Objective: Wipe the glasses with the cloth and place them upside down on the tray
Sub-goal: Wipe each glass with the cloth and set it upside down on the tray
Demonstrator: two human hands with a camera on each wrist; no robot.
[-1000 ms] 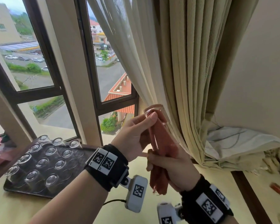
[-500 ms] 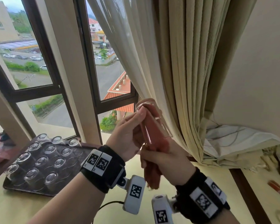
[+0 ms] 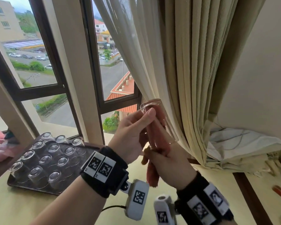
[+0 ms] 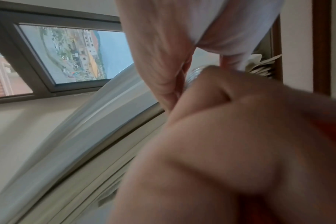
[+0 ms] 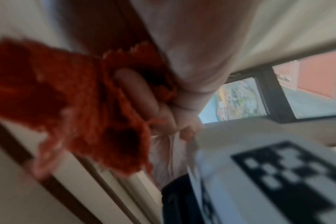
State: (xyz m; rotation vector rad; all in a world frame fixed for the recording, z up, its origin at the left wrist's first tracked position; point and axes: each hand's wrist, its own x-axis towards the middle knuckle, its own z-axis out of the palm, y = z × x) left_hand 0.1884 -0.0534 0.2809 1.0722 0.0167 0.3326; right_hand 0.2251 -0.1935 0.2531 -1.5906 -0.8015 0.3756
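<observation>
Right wrist view alone shows fingers (image 5: 136,92) wrapped in fuzzy red-orange cloth (image 5: 54,97). Head view: right hand (image 3: 167,168) grips cloth stuffed up into clear tilted drinking glass (image 3: 159,124), left hand (image 3: 133,137) curled round glass, raised above table. Farther left, dark tray (image 3: 81,161) with upside-down glasses (image 3: 53,148).

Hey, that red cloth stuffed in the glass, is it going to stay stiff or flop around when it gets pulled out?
Probably floppy: the red cloth hangs limp below the right hand. It likely compresses easily, since it is bunched inside the narrow glass that the left hand holds. Its fuzzy, frayed edge in the right wrist view suggests it grips rather than slips.
</observation>
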